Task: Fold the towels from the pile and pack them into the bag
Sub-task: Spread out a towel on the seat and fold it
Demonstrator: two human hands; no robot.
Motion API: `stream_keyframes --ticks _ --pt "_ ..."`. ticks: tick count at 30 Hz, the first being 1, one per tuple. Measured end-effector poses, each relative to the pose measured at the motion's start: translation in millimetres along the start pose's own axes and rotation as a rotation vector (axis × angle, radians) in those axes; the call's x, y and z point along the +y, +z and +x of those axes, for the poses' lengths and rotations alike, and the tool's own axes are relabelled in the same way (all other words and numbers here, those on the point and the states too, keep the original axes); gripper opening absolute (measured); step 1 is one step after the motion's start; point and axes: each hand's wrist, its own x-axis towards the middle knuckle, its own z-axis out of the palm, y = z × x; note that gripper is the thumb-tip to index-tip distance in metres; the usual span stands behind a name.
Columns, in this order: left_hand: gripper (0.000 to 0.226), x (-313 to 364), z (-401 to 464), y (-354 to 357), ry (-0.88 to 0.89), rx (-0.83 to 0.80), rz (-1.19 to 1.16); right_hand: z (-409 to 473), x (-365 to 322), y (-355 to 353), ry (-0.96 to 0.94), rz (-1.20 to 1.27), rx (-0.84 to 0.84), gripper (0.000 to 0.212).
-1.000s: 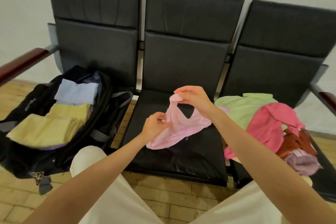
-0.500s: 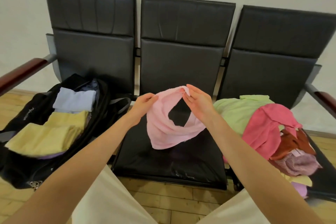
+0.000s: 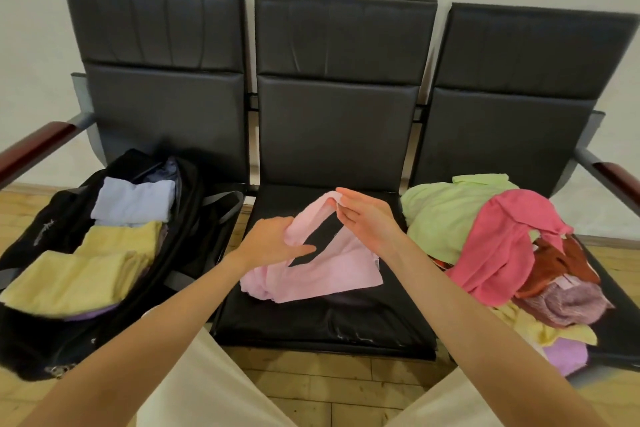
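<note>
A light pink towel (image 3: 322,270) lies partly on the middle black seat (image 3: 322,326), its upper edge lifted. My left hand (image 3: 273,243) grips that edge at the left. My right hand (image 3: 363,218) pinches the raised corner at the top, fingers mostly straight. An open black bag (image 3: 194,204) sits on the left seat and holds folded yellow towels (image 3: 79,277) and a folded pale blue towel (image 3: 133,201). The pile on the right seat has a green towel (image 3: 446,208), a bright pink one (image 3: 502,246), a rust one (image 3: 561,263) and a mauve one (image 3: 564,302).
Three joined black chairs stand against a pale wall, with wooden armrests at far left (image 3: 34,149) and far right (image 3: 616,177). My knees in cream trousers (image 3: 207,388) are close to the seat's front edge. The floor is wooden.
Both hands have lowered with the pink towel, and more of it now rests on the middle seat. My left hand has come down and closer to my right.
</note>
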Motion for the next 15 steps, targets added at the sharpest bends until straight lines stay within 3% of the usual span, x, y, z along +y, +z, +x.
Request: stream_keyframes --ticks 8,15 --pt "0.029 -19.9 -0.5 15.3 0.023 -0.051 0.067 4.3 6.4 -4.8 0.011 0.054 0.012 0.016" --pt "0.021 -57.3 -23.0 29.5 -0.140 0.194 -0.074 17.9 27.7 -22.6 0.011 0.115 0.223 0.017"
